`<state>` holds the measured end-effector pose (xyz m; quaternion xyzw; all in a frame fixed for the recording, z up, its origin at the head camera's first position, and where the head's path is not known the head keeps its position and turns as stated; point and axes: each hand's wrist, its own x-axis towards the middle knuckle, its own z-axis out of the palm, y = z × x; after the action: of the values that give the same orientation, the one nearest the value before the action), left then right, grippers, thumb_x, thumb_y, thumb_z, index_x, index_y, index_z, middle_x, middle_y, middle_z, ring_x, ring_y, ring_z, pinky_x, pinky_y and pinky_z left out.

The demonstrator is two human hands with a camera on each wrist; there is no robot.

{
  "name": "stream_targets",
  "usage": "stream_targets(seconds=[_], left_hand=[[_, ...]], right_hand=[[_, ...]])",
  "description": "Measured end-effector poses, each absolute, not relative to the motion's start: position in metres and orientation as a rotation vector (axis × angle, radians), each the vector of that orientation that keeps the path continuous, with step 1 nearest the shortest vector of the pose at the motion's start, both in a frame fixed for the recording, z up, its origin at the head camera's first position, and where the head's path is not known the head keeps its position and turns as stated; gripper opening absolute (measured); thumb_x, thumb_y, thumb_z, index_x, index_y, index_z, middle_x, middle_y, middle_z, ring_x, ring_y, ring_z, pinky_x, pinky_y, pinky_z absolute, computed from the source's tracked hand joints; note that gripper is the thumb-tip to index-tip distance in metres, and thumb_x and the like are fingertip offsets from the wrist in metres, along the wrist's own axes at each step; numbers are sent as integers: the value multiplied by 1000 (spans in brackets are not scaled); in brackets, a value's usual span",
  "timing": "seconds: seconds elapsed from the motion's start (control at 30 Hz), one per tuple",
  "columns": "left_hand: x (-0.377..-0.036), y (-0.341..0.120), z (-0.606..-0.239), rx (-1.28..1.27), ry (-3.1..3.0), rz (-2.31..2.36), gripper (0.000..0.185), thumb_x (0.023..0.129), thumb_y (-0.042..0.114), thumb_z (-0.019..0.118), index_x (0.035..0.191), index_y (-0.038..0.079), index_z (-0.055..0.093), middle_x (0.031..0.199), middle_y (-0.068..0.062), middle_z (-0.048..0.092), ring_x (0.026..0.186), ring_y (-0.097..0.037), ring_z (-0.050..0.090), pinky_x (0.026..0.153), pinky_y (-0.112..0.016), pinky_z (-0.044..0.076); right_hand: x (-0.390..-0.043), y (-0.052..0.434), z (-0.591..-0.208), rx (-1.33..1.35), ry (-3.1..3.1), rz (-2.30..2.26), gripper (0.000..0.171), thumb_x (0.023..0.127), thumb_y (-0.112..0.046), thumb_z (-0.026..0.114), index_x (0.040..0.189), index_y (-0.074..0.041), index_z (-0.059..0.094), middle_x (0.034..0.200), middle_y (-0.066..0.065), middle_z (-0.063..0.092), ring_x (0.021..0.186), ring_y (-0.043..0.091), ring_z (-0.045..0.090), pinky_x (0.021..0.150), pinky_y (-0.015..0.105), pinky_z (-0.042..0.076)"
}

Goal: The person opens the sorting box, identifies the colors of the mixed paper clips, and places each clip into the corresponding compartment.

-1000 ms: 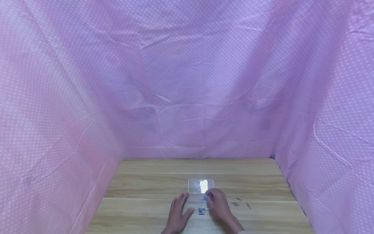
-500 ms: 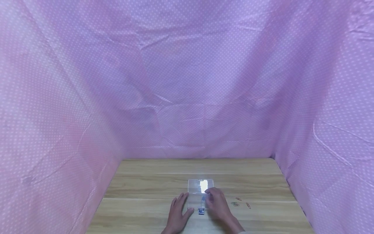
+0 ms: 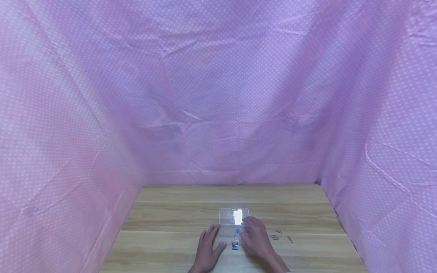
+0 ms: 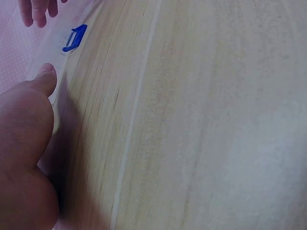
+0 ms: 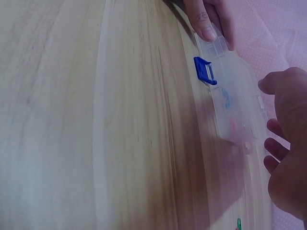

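A clear plastic box (image 3: 227, 235) lies with its lid (image 3: 226, 217) folded back, and its blue latch (image 5: 205, 71) points toward the person. My left hand (image 3: 206, 249) holds the left end, thumb on the front rim and fingertips at the back corner. Over the right end is my right hand (image 3: 257, 238), thumb and fingers spread apart with nothing between them. Through the box wall in the right wrist view I see something blue (image 5: 226, 97) and a faint reddish spot (image 5: 233, 124). In the head view the right hand covers part of that compartment.
Several green and red paper clips (image 3: 274, 237) lie on the wooden table (image 3: 170, 216) to the right of the box. Pink dotted cloth (image 3: 218, 151) hangs behind the table and along both sides.
The right hand's fingers, drawn together over the box's right end before, have spread and shifted slightly. The left hand and box stay nearly in place.
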<state>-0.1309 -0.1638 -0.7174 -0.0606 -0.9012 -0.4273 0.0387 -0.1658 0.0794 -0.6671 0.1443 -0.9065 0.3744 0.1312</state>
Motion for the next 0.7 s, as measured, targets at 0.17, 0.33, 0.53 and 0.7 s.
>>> stream_targets(seconds=[0.17, 0.33, 0.53, 0.7], left_hand=[[-130, -162, -719, -192, -2724, -1249, 69, 104, 43, 80, 164, 17, 57, 166, -17, 62, 158, -51, 51, 132, -75, 28], [-130, -162, -719, -156, -2754, -1302, 71, 104, 43, 80, 166, 19, 56, 170, -17, 59, 162, -50, 47, 136, -77, 23], [-130, -162, -719, -154, -2755, -1288, 70, 104, 43, 80, 165, 18, 56, 169, -17, 60, 161, -51, 48, 135, -76, 25], [-131, -162, -722, -139, -2775, -1294, 72, 103, 45, 80, 166, 20, 56, 170, -14, 60, 164, -46, 47, 137, -67, 19]], right_hand=[[-163, 87, -666, 423, -2634, 1086, 44, 92, -11, 89, 133, -5, 76, 132, 9, 81, 128, 31, 73, 117, 64, 58], [-157, 97, -664, 366, -2671, 1145, 43, 101, -18, 85, 140, -4, 73, 142, 16, 77, 139, 42, 67, 124, 75, 50], [-153, 113, -662, 352, -2694, 1090, 49, 98, -20, 87, 142, -4, 72, 144, 18, 76, 140, 44, 66, 125, 75, 48], [-152, 128, -664, 347, -2682, 1018, 55, 91, -15, 91, 142, -4, 72, 142, 16, 76, 137, 40, 67, 123, 71, 51]])
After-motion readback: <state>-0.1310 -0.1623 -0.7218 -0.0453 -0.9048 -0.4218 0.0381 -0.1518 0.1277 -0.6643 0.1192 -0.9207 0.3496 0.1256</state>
